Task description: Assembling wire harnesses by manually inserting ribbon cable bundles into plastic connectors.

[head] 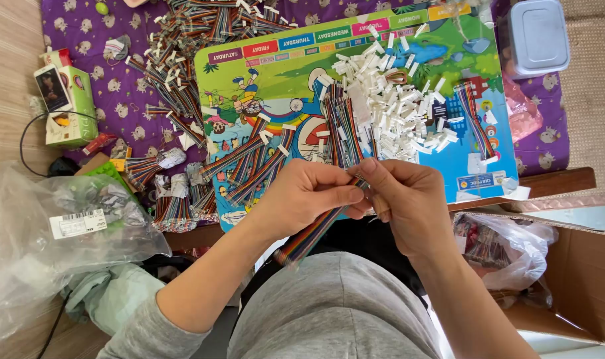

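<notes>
Purple patterned cloth [126,93] covers the low table, and on it lies a bright cartoon-printed plastic board [276,86] strewn with a heap of small white plastic connector housings [395,106] and loose rainbow-coloured ribbon cables [249,159]. Near the board's front edge, the left hand [309,196] and the right hand [405,196] meet, fingertips pressed together, both pinching one flat rainbow ribbon cable [309,236] whose free end trails down toward the grey-clad lap. More bundled cables [183,60] lie at the back left, beside clear plastic bags [56,226]. An open cardboard box [581,272] sits at the right.
</notes>
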